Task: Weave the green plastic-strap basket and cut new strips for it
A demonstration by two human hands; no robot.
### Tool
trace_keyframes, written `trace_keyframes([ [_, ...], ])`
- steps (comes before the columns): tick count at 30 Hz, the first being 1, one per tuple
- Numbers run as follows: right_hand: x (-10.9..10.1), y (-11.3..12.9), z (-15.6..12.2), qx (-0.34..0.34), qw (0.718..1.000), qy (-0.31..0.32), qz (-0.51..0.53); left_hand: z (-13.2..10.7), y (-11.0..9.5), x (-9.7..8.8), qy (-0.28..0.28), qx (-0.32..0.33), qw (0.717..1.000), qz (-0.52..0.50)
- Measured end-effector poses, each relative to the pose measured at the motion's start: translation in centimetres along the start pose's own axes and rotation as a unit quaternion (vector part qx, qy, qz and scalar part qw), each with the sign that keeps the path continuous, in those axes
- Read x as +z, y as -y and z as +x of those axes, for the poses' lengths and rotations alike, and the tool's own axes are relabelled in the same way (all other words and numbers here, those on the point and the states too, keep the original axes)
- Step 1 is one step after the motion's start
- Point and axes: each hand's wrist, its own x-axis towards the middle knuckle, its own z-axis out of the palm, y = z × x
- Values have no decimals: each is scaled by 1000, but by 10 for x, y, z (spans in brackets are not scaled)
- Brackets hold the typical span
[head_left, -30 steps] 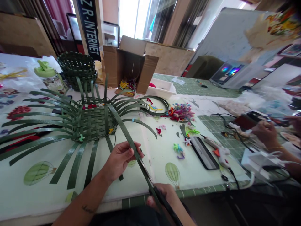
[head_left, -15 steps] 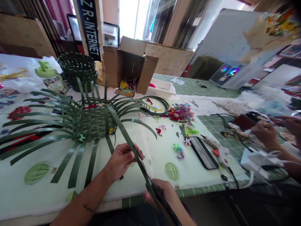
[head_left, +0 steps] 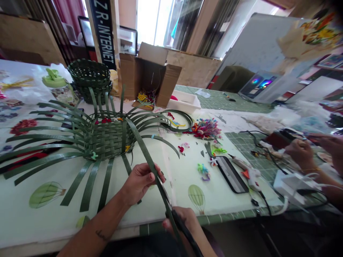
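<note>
A partly woven dark green basket base (head_left: 107, 139) lies on the table, its loose strips fanning out on all sides. One long green strip (head_left: 144, 151) runs from it toward me, pinched between the thumb and fingers of my left hand (head_left: 138, 184). Closer to my body, my right hand (head_left: 184, 217) is closed around black-handled scissors (head_left: 182, 226). Their blades lie along the strip, partly hidden by it; whether they touch it I cannot tell. Small coloured pieces sit at the base's edges, among them a light green one (head_left: 94, 156).
A glue gun (head_left: 249, 173) and a grey-black tray (head_left: 232, 175) lie to the right, near fuzzy coloured stems (head_left: 206, 128). Finished green baskets (head_left: 89, 76) and an open carton (head_left: 150, 76) stand behind. Another person's hands (head_left: 301, 151) work at the far right, beside a white power strip (head_left: 292, 187).
The view has shifted very slightly. My right hand and the scissors have tilted a little against the strip; my left hand keeps its pinch in the same place.
</note>
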Motion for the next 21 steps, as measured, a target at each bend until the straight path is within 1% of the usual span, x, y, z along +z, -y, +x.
trace_keyframes([
  [2, 0, -4, 0, -8, 1000, 1, 2, 0, 1, 1, -2, -2, 1000, 0],
  [5, -4, -7, 3, -10, 999, -4, -32, -1, 3, 4, 10, -6, 1000, 8],
  [8, -6, -5, 6, -9, 998, -14, -65, -2, 7, 9, 35, -20, 999, 15],
  [10, -7, -2, 7, -2, 997, -15, -70, -2, 8, 11, 39, -25, 999, 14],
  [15, -4, 10, 7, 36, 998, -21, -41, -3, 7, 9, 41, -21, 999, 15],
  [19, -2, 15, 5, 42, 999, -20, 19, -1, 6, 7, 46, -12, 999, 16],
  [21, -2, 14, 5, 45, 998, -24, 30, 0, 7, 7, 50, -6, 999, 16],
])
